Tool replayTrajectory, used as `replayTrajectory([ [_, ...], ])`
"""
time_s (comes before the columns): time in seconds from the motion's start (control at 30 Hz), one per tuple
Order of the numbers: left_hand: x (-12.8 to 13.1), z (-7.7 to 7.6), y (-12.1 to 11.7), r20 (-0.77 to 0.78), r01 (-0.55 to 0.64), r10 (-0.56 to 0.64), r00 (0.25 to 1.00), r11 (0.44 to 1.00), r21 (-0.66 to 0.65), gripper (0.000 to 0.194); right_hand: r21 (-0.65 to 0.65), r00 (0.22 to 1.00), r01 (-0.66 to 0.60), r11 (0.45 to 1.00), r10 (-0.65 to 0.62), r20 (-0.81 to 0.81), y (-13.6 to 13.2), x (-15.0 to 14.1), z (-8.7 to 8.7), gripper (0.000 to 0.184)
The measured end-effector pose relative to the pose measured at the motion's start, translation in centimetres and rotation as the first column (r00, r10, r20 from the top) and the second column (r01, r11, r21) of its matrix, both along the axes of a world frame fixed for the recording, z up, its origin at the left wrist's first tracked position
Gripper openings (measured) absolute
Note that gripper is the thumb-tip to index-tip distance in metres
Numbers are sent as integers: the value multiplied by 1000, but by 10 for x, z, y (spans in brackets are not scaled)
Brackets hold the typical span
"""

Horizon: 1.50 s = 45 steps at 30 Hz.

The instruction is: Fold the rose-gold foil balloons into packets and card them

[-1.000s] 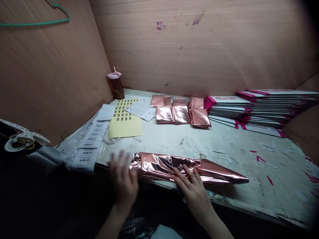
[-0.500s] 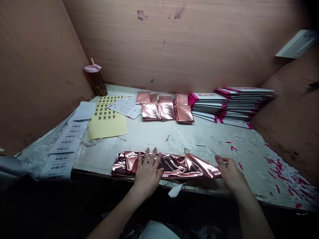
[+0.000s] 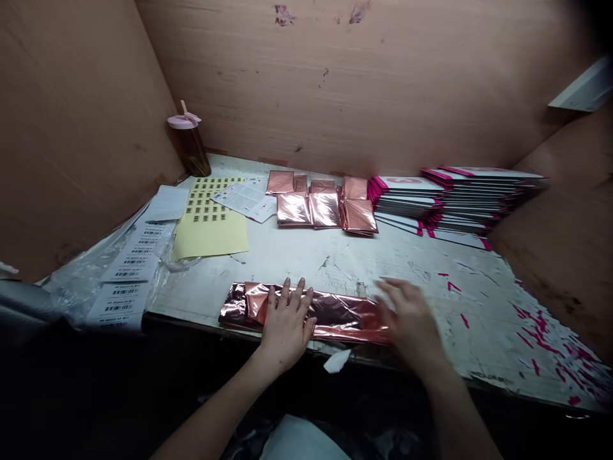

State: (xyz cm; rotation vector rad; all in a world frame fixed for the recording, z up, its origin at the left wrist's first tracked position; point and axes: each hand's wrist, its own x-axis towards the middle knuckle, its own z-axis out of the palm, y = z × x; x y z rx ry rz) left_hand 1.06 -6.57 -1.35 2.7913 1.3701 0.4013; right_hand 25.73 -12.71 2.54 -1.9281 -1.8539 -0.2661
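A long folded strip of shiny rose-gold foil sheet (image 3: 335,314) lies along the front edge of the table. My left hand (image 3: 286,319) is pressed flat on its left-middle part, fingers spread. At the strip's right end is my right hand (image 3: 407,316), blurred by motion. Its fingers look stretched out and apart over the foil, and the end beneath them is partly hidden. Behind the strip, several folded foil packets (image 3: 325,209) of the same colour sit in small piles.
Stacks of white cards with pink edges (image 3: 469,201) stand at the back right. To the left are barcode label sheets (image 3: 125,271), a yellow sticker sheet (image 3: 211,236) and a lidded tumbler (image 3: 190,147). Pink and white paper scraps (image 3: 546,335) litter the right side. Cardboard walls (image 3: 316,83) surround the table.
My right hand has let go of the foil's right tip and moved left over the strip. That end now looks flatter and shorter. My left hand stays in place.
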Motion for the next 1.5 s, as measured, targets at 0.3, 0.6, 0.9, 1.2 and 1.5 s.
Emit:
replayTrajectory([
  [0.3,-50,5,22,-71,-105,98,993,990,-98,77,-406,858,-466,786,514,9,-6,-34,-30,65],
  [0.6,-75,40,36,105,-13,3,994,995,97,54,-382,979,-180,907,127,-159,-39,-96,-16,53],
  [0.9,-82,2,-33,25,366,-373,927,918,151,57,-67,887,-322,945,276,-371,-50,-71,-4,30],
  [1.2,-46,-2,-52,380,88,-219,899,938,334,22,-495,623,-383,780,-178,-762,7,-63,3,31],
  [1.5,-105,34,34,271,378,-502,821,835,400,28,-114,625,-474,873,242,-742,-2,-90,-9,23],
])
